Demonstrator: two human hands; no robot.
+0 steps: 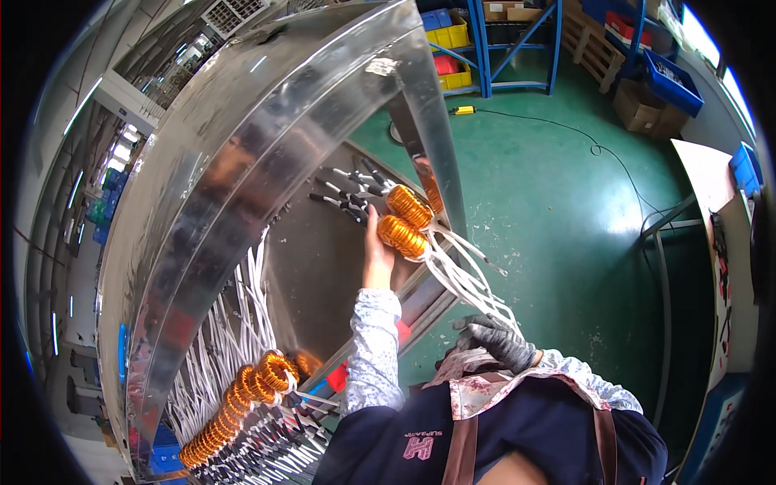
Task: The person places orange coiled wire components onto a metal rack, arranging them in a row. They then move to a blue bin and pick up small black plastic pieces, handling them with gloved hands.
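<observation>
My bare left hand (378, 257) is closed around the nearer of two copper-wound ring coils (402, 236), its finger along the coil's left side. The other coil (411, 207) lies right against it, farther off. Short leads with black sleeves (343, 198) stick out to the left of both, over a grey metal shelf. Long white leads (461, 279) run from the coils down to the right. They end at my right hand (499, 341), in a grey glove, whose curled fingers seem closed on them; the grip itself is partly hidden.
A shiny metal frame (307, 121) curves overhead and to the left. Inside it, a row of similar coils (230, 408) with white leads stands at the lower left. A blue rack (485, 48) with yellow bins is beyond. A cable (594, 145) crosses the green floor; a workbench (703, 178) stands right.
</observation>
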